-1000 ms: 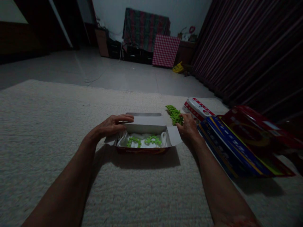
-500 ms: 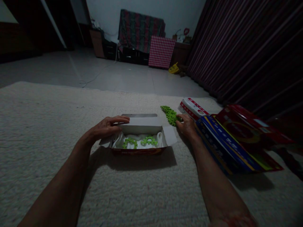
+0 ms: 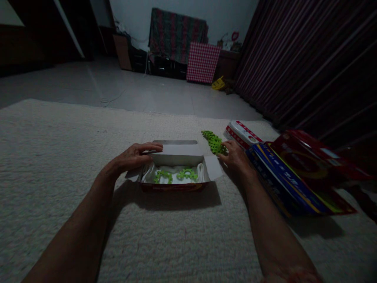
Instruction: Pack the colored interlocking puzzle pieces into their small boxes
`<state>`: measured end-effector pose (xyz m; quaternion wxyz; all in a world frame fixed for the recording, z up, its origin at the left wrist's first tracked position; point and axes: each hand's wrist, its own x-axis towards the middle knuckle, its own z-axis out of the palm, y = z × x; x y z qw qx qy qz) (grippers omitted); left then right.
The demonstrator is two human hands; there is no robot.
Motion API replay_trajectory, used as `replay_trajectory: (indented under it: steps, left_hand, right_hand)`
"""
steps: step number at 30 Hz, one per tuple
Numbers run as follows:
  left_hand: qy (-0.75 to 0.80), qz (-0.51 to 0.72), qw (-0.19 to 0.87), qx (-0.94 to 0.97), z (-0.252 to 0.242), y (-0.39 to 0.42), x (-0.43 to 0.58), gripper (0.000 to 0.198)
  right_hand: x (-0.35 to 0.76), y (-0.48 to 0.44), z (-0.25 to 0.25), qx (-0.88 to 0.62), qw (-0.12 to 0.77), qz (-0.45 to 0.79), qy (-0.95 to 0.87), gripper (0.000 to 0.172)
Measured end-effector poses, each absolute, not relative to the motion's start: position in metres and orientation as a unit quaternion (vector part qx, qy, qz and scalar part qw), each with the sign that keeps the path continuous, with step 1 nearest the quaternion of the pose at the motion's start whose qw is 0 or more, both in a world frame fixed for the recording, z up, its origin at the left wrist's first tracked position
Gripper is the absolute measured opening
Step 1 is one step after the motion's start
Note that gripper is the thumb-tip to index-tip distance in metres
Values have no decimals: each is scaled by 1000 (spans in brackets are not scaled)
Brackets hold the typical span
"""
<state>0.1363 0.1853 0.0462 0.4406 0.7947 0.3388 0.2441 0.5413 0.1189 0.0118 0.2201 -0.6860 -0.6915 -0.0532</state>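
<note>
A small open cardboard box (image 3: 173, 188) stands on the pale quilted mat, its flaps folded out. In it, two light-green toothed ring pieces (image 3: 187, 174) lie on white lining. My left hand (image 3: 132, 157) is at the box's back left corner, fingers stretched over the lid flap and thumb below them, holding the box. To the right of the box, a row of green toothed pieces (image 3: 214, 142) lies on the mat. My right hand (image 3: 235, 157) has its thumb and fingers closed on the near end of this row; the fingertips are partly hidden.
A white-and-red box (image 3: 243, 133) lies beyond my right hand. Beside my right forearm lie a blue package (image 3: 282, 181) and a red package (image 3: 309, 157). The mat (image 3: 59, 129) ends at a tiled floor; a dark curtain (image 3: 294, 59) hangs at the right.
The view has shifted slightly. Both hands keep nearly the same places, the left at the box and the right at the green pieces.
</note>
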Motion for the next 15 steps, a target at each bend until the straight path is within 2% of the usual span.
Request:
replay_trajectory:
  steps: [4, 11, 15]
  left_hand:
    - [339, 243, 456, 786, 48, 185, 136, 41]
    - [337, 246, 458, 785, 52, 182, 137, 40]
    - [348, 245, 463, 777, 54, 181, 138, 39]
  right_hand:
    - [540, 115, 14, -722, 163, -34, -672, 54]
    - [540, 119, 2, -721, 159, -47, -673, 48]
    - [548, 116, 14, -711, 180, -43, -678, 45]
